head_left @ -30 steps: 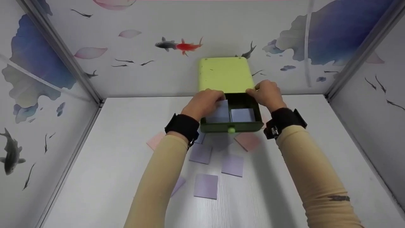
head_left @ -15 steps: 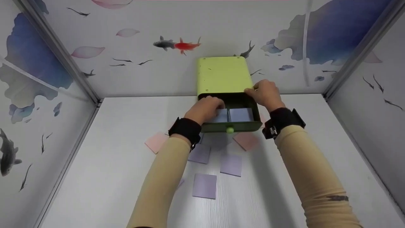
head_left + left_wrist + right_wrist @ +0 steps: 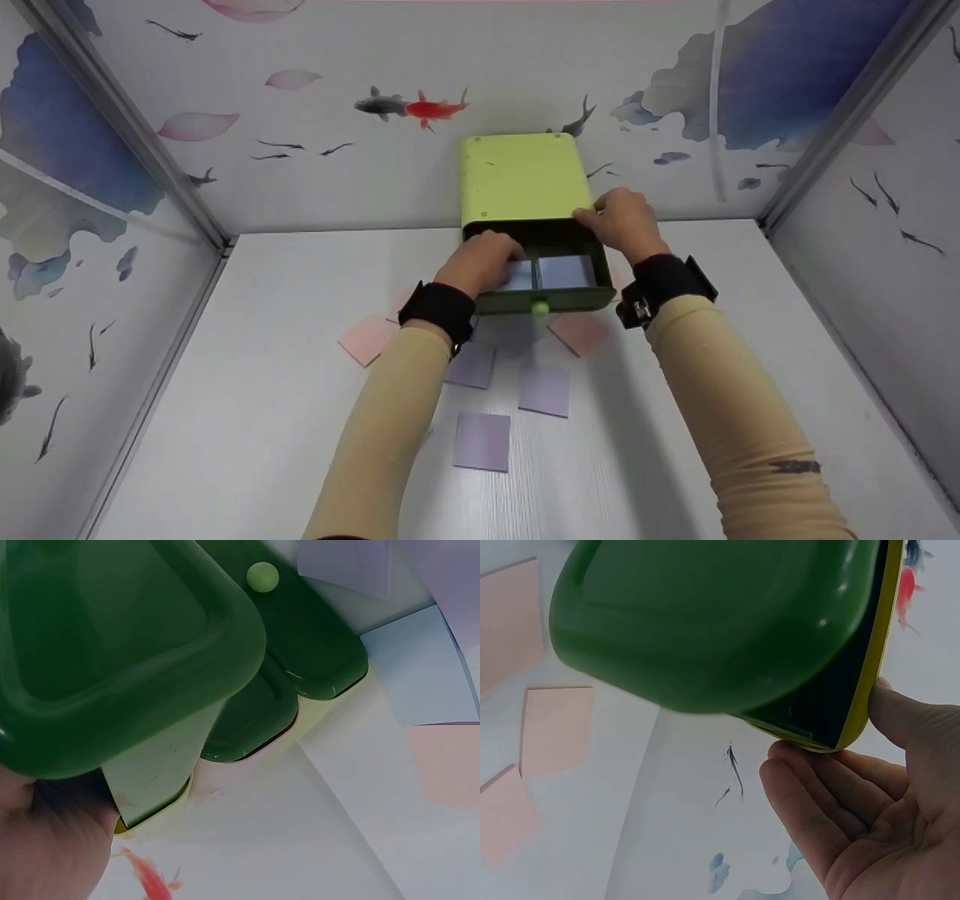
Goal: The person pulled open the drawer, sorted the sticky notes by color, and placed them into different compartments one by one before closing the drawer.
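Observation:
A lime-green drawer box (image 3: 525,176) stands against the back wall, its top dark-green drawer (image 3: 577,301) pulled out. My left hand (image 3: 480,262) reaches into the drawer's left compartment, at a blue sticky-note pad (image 3: 519,276) lying there. Its fingertips are hidden, so I cannot tell whether they grip the pad. A divider parts this from another blue pad (image 3: 566,271) on the right. My right hand (image 3: 626,225) holds the box at its front right corner; in the right wrist view the thumb (image 3: 900,716) is on the yellowish edge, with curled fingers (image 3: 810,810) beneath.
Purple pads (image 3: 481,441) and pink pads (image 3: 579,333) lie scattered on the white table (image 3: 262,420) before the box. In the left wrist view lower green drawer fronts show, one with a round knob (image 3: 262,577), beside a blue pad (image 3: 424,667).
My left hand has lowered a blue pad toward the front of the left compartment; the pad lay farther back and higher before. My right hand keeps its hold on the box corner.

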The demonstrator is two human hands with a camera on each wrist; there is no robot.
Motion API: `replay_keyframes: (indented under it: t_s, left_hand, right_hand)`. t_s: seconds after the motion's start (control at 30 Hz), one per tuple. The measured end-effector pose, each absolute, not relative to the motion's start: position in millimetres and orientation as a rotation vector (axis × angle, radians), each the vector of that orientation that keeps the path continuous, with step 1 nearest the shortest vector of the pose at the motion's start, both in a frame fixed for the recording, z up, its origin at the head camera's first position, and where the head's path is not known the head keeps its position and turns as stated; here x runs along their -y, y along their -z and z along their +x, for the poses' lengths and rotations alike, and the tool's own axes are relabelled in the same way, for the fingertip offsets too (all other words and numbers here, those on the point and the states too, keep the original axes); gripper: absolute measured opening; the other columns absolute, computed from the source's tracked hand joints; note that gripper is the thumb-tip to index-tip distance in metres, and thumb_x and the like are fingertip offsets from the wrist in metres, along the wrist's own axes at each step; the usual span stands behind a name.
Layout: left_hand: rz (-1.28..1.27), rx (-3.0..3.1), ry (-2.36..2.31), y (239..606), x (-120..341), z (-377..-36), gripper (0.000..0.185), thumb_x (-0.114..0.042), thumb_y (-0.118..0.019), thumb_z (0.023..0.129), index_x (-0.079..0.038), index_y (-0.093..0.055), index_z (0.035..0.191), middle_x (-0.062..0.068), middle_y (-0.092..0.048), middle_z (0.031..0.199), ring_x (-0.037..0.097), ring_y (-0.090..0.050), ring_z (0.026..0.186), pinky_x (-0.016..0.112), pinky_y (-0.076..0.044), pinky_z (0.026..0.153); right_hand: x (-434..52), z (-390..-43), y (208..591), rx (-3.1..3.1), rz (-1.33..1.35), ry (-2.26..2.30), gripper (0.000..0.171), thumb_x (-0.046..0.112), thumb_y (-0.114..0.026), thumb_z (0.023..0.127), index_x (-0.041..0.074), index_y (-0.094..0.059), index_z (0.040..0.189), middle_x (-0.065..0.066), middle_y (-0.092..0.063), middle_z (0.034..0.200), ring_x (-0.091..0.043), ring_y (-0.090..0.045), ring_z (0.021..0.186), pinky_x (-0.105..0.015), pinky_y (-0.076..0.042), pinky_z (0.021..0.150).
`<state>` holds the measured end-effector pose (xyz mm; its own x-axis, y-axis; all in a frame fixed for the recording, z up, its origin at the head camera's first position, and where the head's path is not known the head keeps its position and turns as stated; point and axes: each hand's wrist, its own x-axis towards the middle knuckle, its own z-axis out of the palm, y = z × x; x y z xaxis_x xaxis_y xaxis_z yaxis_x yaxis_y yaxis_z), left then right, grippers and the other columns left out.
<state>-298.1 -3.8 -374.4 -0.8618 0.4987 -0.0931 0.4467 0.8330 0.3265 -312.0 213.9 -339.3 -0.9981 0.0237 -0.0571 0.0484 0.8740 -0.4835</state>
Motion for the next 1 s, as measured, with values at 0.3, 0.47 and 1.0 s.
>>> replay_keyframes:
  t_s: [0.3,0.47,1.0]
  left_hand:
    - [0.759,-2.892,-0.363,374.0,3.6,-296.5,0.031,-0.004,-0.059,0.093,-0.015,-0.072,0.119,0.005,-0.068,0.123,0.024,-0.062,0.115,0.037,-0.051,0.096]
    - [0.768,-2.910,-0.351,374.0,4.2,-296.1,0.030,-0.003,-0.060,0.092,-0.015,-0.073,0.117,0.005,-0.069,0.120,0.023,-0.064,0.111,0.038,-0.053,0.093]
    - [0.784,-2.913,-0.351,367.8,6.6,-294.7,0.026,-0.005,-0.063,0.091,-0.013,-0.073,0.114,0.004,-0.070,0.117,0.021,-0.065,0.108,0.037,-0.052,0.093]
  right_hand:
    - [-212.3,-310.5,342.4,-3.035,0.053,0.797,0.042,0.034,-0.058,0.097,-0.005,-0.072,0.105,-0.022,-0.070,0.103,-0.030,-0.059,0.086,-0.042,-0.047,0.078]
    - [-211.0,-309.7,342.5,-3.030,0.071,0.815,0.041,0.034,-0.058,0.097,-0.004,-0.073,0.103,-0.019,-0.070,0.096,-0.026,-0.056,0.081,-0.037,-0.045,0.072]
    - [-213.5,-311.5,340.7,-3.014,0.054,0.809,0.043,0.036,-0.058,0.097,-0.004,-0.074,0.100,-0.012,-0.068,0.086,-0.024,-0.055,0.076,-0.034,-0.043,0.068]
